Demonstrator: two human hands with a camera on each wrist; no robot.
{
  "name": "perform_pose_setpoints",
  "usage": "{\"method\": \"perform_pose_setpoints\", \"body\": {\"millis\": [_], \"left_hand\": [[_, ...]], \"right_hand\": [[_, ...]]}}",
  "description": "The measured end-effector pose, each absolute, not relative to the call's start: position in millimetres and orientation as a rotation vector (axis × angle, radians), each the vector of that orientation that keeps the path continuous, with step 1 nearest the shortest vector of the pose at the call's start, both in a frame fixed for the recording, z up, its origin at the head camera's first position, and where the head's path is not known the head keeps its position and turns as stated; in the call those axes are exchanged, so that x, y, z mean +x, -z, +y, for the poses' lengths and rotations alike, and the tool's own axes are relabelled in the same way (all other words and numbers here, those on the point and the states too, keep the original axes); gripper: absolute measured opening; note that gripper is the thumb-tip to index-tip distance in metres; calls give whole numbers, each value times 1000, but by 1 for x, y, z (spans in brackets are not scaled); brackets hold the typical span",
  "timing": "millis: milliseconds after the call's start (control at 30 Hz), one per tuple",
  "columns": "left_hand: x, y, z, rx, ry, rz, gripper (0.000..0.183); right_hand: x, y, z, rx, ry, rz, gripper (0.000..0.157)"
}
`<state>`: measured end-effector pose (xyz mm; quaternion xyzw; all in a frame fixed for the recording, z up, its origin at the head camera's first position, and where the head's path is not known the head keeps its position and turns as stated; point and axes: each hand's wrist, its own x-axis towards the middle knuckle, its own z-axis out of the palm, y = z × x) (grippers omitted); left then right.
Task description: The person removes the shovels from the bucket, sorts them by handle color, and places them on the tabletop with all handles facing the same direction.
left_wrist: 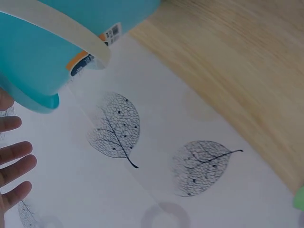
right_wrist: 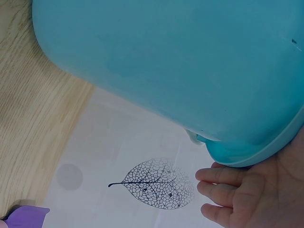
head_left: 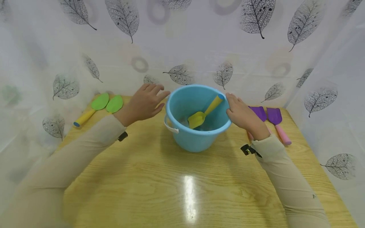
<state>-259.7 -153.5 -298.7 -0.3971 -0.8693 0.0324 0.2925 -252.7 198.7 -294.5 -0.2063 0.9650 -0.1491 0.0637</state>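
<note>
A light-blue bucket (head_left: 196, 142) with a white handle (head_left: 171, 126) stands upright on the wooden table. Inside it a yellow toy shovel (head_left: 196, 120) leans with its blue-tipped grip against the far right rim. My left hand (head_left: 144, 103) hovers just left of the rim, fingers spread and holding nothing; the left wrist view shows those fingers (left_wrist: 16, 164) apart from the bucket. At the right rim, my right hand (head_left: 242, 114) rests with its fingers extended. In the right wrist view, the palm lies against the rim and the fingers (right_wrist: 221, 194) reach past it, uncurled.
Two green leaf-shaped toy shovels (head_left: 100, 102), one showing a yellow handle, lie at the table's back left. Purple toy shovels (head_left: 274, 116) with pink handles lie at the back right, partly behind my right hand. A leaf-printed curtain (head_left: 182, 41) borders the table (head_left: 159, 190).
</note>
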Motion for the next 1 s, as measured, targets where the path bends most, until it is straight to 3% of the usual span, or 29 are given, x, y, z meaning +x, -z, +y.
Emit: {"method": "perform_pose_setpoints", "body": {"millis": [1000], "left_hand": [[-273,261,-81,-1462,-387,-2166,25]], "right_hand": [[-255,296,197,-599,434,2916,63]]}}
